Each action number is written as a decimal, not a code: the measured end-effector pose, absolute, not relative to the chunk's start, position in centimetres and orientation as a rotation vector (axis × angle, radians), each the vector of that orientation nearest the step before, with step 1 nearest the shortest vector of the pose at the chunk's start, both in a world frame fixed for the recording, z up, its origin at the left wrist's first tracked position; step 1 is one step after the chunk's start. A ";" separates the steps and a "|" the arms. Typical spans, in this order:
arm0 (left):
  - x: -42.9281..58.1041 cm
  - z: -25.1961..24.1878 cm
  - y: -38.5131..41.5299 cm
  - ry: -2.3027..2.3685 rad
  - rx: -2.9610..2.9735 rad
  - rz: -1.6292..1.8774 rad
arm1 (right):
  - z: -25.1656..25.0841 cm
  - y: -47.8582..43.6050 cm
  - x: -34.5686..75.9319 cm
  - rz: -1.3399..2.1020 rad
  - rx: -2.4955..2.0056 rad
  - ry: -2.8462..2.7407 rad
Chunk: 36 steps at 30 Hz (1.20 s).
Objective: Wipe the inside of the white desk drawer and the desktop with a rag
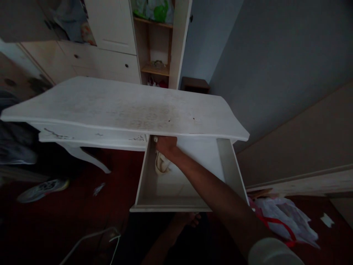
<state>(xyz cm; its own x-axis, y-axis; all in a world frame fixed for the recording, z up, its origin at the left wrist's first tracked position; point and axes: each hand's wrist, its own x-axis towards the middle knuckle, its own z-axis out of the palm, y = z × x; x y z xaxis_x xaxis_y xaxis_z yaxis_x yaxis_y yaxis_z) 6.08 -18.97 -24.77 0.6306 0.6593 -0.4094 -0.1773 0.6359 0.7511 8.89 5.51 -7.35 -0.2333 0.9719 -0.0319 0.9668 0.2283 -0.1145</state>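
The white desk's right drawer (231,169) is pulled out toward me. My right hand (166,145) reaches into its back left corner, with the forearm crossing over the drawer. Its fingers are closed on a cream cloth (162,164), part of which trails below the hand onto the drawer bottom. The fingertips are partly hidden under the desktop edge. Just below the drawer's front edge is my left hand (190,219), in shadow. Its fingers look curled, and the drawer front covers part of it, so what it holds is hidden.
The stained white desktop (110,99) spans the view above the drawer. Behind stands a white wardrobe (116,33) with an open door. A shoe (42,189) and a pale cable (91,235) lie at lower left. Plastic bags (286,217) lie at right near the wall.
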 end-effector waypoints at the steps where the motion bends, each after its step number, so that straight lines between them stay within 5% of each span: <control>1: 6.1 -24.7 -19.0 0.746 0.736 0.538 | -7.2 5.5 9.1 0.143 -1.909 -2.424; 15: 6.9 -25.3 -19.0 0.734 0.655 0.503 | -5.5 -2.9 8.2 0.324 -1.269 -3.220; 36: 6.0 -23.6 -18.7 0.764 0.658 0.537 | -7.0 -6.6 10.7 0.325 -0.909 -3.250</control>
